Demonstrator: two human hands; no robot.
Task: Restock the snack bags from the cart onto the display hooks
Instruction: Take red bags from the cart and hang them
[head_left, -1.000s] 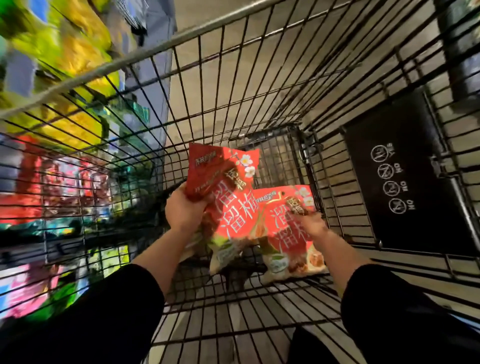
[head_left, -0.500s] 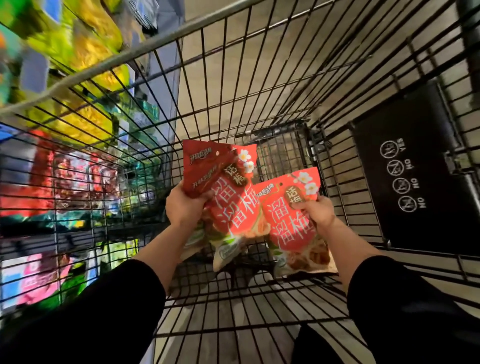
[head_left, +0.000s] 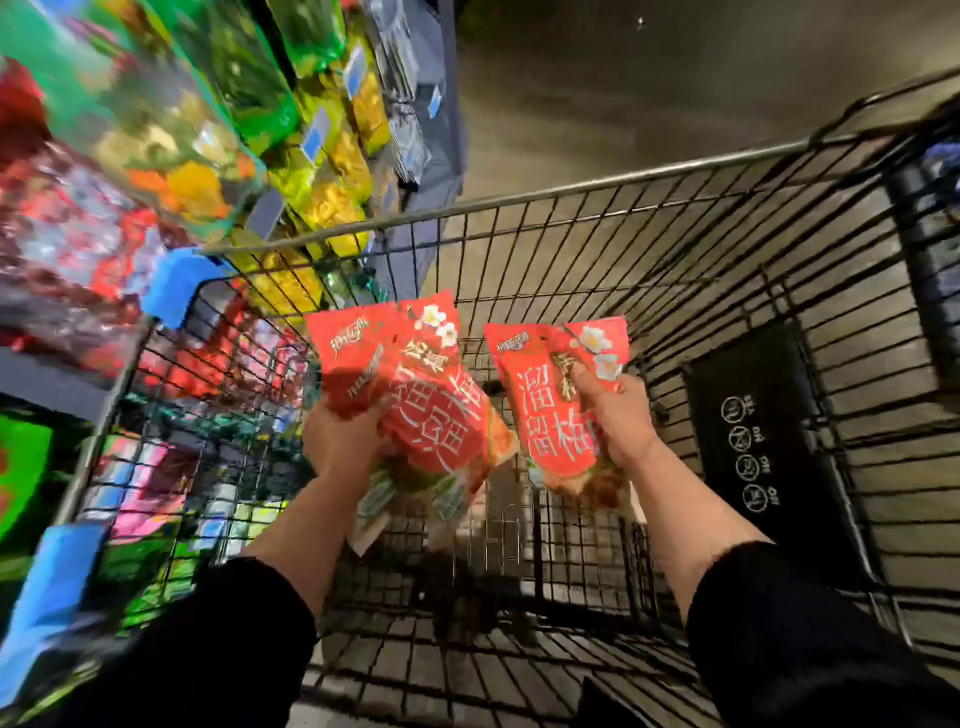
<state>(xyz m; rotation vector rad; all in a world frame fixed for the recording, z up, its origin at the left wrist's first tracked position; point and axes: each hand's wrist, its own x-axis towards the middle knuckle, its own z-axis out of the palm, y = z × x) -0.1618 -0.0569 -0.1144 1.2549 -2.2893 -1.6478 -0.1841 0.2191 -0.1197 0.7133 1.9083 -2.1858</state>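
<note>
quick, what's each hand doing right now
Left hand: grips red snack bags, seemingly two.
Right hand: grips one red snack bag.

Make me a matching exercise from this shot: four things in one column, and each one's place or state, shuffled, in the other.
Things:
1. left hand
2. right hand
3. wire cart
4. black sign panel

Place or state:
A. on the cart's right wall, white symbols
B. grips a bunch of red snack bags
C. below both hands, no bags visible on its floor
D. grips a single red snack bag

Pairs: 1-B, 2-D, 3-C, 4-A
</note>
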